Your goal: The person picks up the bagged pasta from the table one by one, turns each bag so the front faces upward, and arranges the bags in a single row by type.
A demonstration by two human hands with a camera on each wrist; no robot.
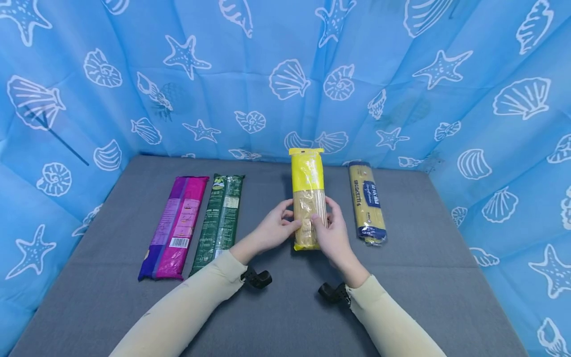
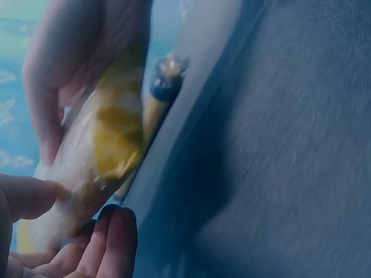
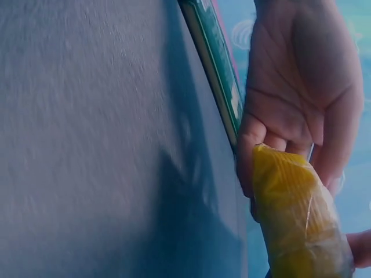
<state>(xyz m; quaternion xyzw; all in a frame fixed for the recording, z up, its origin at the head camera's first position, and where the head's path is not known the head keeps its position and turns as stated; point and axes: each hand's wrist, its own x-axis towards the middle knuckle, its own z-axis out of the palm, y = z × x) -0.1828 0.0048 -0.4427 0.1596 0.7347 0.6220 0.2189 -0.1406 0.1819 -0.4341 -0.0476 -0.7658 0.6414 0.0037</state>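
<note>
A clear and yellow packet of spaghetti [image 1: 309, 171] is held between both hands, upper end away from me, raised over the grey cloth. On its left side, my left hand [image 1: 274, 225] grips it with the thumb on the front face and the fingers reaching behind. My right hand [image 1: 334, 238] grips the opposite side, thumb also on the front. In the left wrist view, the left fingers [image 2: 119, 237] curve beneath the packet's edge. The right wrist view shows the packet's yellow lower end [image 3: 284, 174] close to the left palm [image 3: 284, 98].
At left on the grey cloth [image 1: 276, 307] lie a pink and purple packet [image 1: 176, 228] and a green spaghetti packet [image 1: 218, 218], side by side. A blue-labelled spaghetti packet [image 1: 367, 203] lies at right. A blue shell-patterned curtain [image 1: 250, 74] hangs behind and along both sides.
</note>
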